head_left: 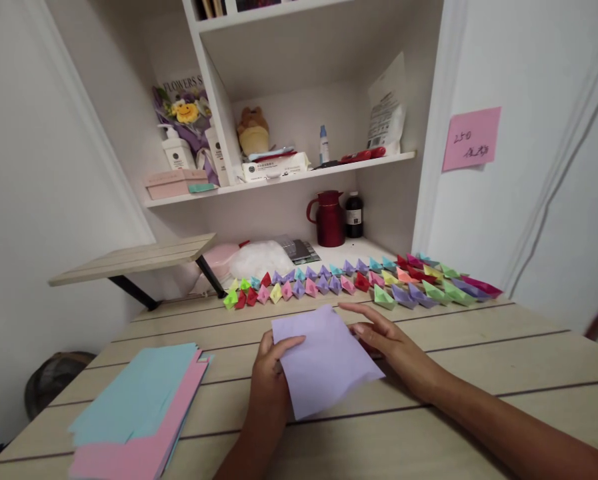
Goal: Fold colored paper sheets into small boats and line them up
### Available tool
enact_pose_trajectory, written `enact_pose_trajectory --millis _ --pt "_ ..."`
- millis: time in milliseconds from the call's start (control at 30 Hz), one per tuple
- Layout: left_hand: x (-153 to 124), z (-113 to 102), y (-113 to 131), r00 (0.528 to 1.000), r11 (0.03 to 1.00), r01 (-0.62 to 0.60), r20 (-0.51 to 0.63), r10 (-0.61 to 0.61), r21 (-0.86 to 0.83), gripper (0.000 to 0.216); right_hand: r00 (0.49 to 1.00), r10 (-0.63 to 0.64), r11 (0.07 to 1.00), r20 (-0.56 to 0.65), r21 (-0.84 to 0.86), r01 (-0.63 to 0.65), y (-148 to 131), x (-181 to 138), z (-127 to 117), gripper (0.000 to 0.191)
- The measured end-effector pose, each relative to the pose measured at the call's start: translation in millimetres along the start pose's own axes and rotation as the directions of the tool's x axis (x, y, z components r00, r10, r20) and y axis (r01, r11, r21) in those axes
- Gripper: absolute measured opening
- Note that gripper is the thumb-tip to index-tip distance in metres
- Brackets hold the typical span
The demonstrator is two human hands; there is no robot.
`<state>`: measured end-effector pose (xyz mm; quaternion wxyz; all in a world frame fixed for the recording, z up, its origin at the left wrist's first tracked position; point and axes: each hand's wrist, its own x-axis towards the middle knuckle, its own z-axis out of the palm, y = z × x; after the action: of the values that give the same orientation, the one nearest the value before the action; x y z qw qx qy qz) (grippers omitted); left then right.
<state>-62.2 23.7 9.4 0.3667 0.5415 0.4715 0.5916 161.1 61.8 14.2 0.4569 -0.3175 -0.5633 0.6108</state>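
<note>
A lilac sheet of paper (323, 360) lies on the wooden table (479, 353) in front of me. My left hand (271, 377) pinches its left edge, thumb on top and fingers underneath. My right hand (386, 337) rests at the sheet's right side with fingers stretched out flat, touching the paper's upper right edge. Behind the sheet runs a long row of several small folded paper boats (359, 283) in many colours.
A stack of light blue and pink paper sheets (139, 413) lies at the front left. A small raised wooden shelf (133, 259) stands at the back left. Wall shelves hold a red jug (329, 219), bottles and boxes. A pink sticky note (471, 139) hangs on the right wall.
</note>
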Motion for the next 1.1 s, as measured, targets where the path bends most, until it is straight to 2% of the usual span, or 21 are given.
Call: enact_pose_trajectory --millis 100,300,367,400,533,633,733,833,933,1033,1100 --pt "1 -2 3 0.999 0.998 0.03 -0.022 -0.031 -0.064 0.026 0.998 0.008 1.0 0.07 -0.009 -0.007 1 0 -1 0.043" --pt "-3 -1 15 0.997 0.998 0.064 0.045 -0.063 -0.029 0.033 0.971 -0.035 0.98 0.235 -0.18 0.079 1 -4 4 0.067" --pt "-3 -1 15 0.997 0.999 0.053 0.056 -0.053 0.0 0.033 0.972 -0.061 0.969 0.226 -0.222 0.112 0 -6 8 0.067" --pt "-2 -2 14 0.997 0.999 0.048 0.063 -0.049 0.015 0.033 0.974 -0.062 0.969 0.217 -0.219 0.111 0 -6 9 0.061" --pt "-2 -1 8 0.998 0.999 0.026 0.062 -0.029 0.047 0.033 0.985 0.006 0.996 0.174 -0.091 0.01 4 -5 9 0.019" --pt "-7 3 9 0.994 0.998 0.046 0.093 -0.049 0.042 0.041 0.997 -0.005 0.998 0.082 -0.067 0.01 8 -1 4 0.023" --pt "-16 10 11 0.967 0.993 0.101 0.226 -0.113 0.062 0.054 0.998 -0.063 0.994 -0.014 -0.094 0.062 8 3 -4 0.028" --pt "-22 15 11 0.932 0.993 0.065 0.35 -0.097 0.101 0.059 0.994 -0.1 0.99 -0.038 -0.1 0.096 7 5 -8 0.027" --pt "-22 16 7 0.922 0.994 0.013 0.383 -0.055 0.111 0.04 0.991 -0.12 0.982 0.063 -0.137 0.127 3 0 -5 0.03" --pt "-18 12 7 0.947 0.995 -0.017 0.321 -0.015 0.097 0.032 0.974 -0.128 0.957 0.186 -0.235 0.171 2 -5 1 0.039" --pt "-16 8 8 0.964 0.995 -0.036 0.265 0.01 0.095 0.034 0.967 -0.15 0.932 0.204 -0.296 0.207 3 -6 3 0.035"
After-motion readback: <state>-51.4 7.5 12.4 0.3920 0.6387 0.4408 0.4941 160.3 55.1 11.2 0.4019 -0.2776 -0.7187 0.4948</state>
